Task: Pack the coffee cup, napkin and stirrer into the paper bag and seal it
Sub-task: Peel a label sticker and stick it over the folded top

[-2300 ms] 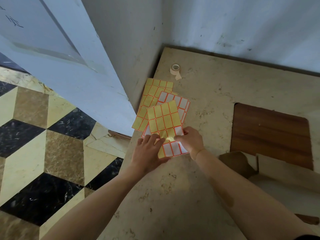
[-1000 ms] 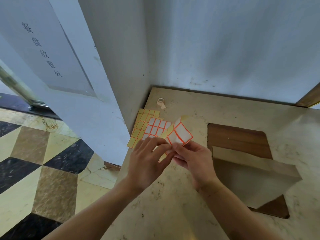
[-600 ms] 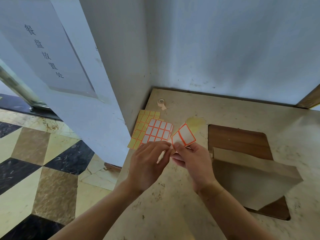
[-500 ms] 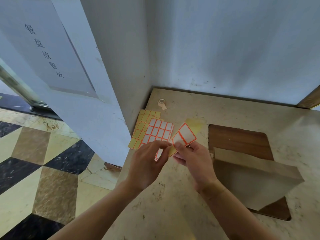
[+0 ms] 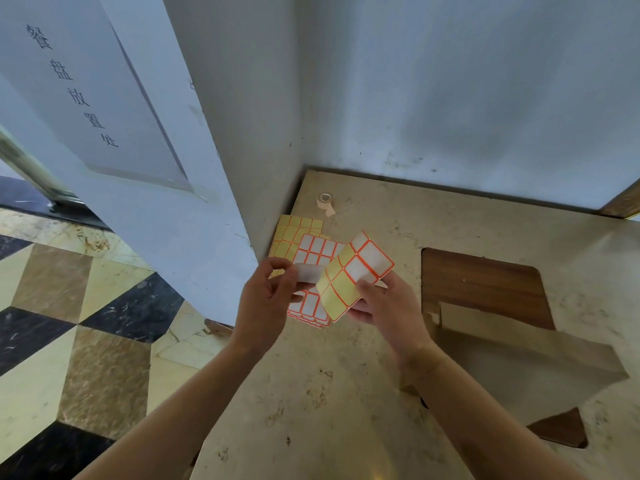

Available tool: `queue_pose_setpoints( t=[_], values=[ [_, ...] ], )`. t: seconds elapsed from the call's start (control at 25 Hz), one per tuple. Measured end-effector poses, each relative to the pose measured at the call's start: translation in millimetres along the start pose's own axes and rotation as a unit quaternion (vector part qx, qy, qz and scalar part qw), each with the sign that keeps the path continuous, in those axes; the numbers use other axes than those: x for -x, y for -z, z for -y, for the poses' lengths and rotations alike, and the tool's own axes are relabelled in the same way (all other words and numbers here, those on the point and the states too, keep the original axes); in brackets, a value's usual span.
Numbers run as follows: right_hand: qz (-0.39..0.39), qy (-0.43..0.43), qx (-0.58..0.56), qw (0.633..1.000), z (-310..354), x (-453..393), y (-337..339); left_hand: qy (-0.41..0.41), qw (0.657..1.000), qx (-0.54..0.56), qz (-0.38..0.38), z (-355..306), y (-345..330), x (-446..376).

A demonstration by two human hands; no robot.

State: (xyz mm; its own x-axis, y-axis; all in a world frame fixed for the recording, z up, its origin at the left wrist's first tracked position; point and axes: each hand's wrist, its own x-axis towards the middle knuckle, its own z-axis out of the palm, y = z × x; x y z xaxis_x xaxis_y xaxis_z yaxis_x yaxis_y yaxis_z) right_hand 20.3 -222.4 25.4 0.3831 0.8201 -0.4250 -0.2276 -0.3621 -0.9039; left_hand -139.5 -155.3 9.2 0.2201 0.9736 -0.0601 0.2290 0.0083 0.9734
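The brown paper bag (image 5: 519, 368) stands on the stone counter at the right with its top folded over. My right hand (image 5: 388, 306) holds a small label sheet (image 5: 353, 275) with orange-edged white stickers, lifted above the counter. My left hand (image 5: 266, 299) pinches a single white sticker (image 5: 308, 273) just left of that sheet. The cup, napkin and stirrer are not visible.
More sticker sheets (image 5: 301, 244) lie on the counter by the wall corner, and one (image 5: 308, 306) lies under my hands. A small tape roll (image 5: 325, 200) sits near the back wall. A dark wooden inset (image 5: 485, 285) lies behind the bag. The counter's left edge drops to a tiled floor (image 5: 69, 323).
My left hand has peeled a white sticker off the sheet and drawn it to the left. My right hand has kept the sheet raised. Earlier, both hands picked the sheet from the pile.
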Motion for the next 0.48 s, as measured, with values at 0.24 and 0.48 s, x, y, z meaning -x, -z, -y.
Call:
queue_pose_setpoints(
  t=[0.24, 0.48],
  values=[
    [0.011, 0.029, 0.020, 0.999, -3, -62, -35, 0.018, 0.993, -0.025, -0.115, 26, 38, -19],
    [0.014, -0.076, -0.106, 0.991, -61, -101, -42, 0.052, 0.989, -0.045, -0.129, 58, 49, -28]
  ],
)
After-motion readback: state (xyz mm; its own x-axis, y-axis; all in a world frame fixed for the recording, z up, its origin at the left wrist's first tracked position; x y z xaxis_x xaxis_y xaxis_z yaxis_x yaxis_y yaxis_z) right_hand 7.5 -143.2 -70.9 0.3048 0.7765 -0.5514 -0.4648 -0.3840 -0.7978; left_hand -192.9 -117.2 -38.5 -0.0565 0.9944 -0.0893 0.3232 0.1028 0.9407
